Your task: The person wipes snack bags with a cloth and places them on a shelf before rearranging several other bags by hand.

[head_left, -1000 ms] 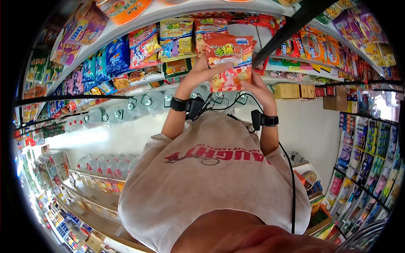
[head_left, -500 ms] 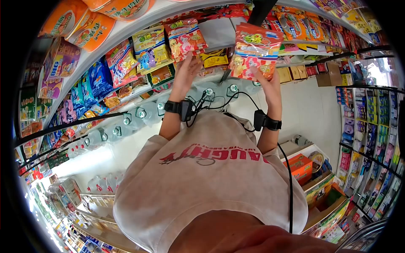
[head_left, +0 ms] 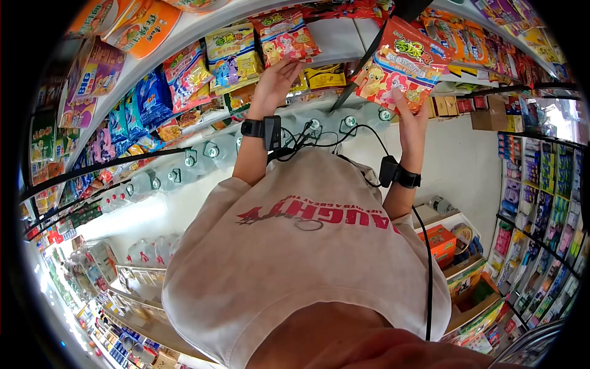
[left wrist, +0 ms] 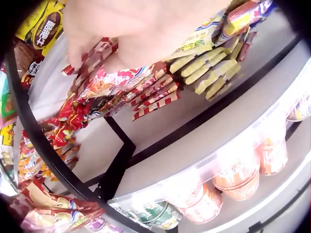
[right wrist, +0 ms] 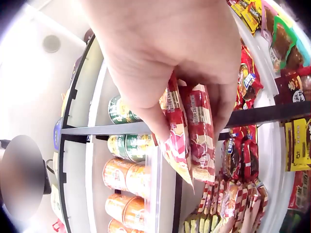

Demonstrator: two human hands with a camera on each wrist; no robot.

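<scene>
My right hand [head_left: 410, 123] holds up red snack bags [head_left: 402, 64] with cartoon ponies, gripping them by the lower edge. In the right wrist view two bags [right wrist: 199, 141] stand edge-on between thumb and fingers. On the shelf, my left hand [head_left: 272, 91] reaches to a matching red snack bag [head_left: 286, 38], its fairly straight fingers touching the bottom edge. The left wrist view has that hand [left wrist: 131, 34] over a row of red-striped bags [left wrist: 155, 99], hiding part of them. A yellow snack bag [head_left: 233, 56] stands to the left of the red one.
A black shelf post [head_left: 362, 74] rises just left of the held bags. Blue bags [head_left: 153, 97] and orange packs [head_left: 455, 40] line the same shelf. Large water bottles [head_left: 212, 150] stand below. Noodle tubs [right wrist: 124, 174] fill another shelf. A black cable [head_left: 427, 270] hangs from the right wrist.
The bags, earlier between both hands, have moved right in the right hand alone. My left hand has let go of them and reached to the red bag on the shelf. The view has shifted too.
</scene>
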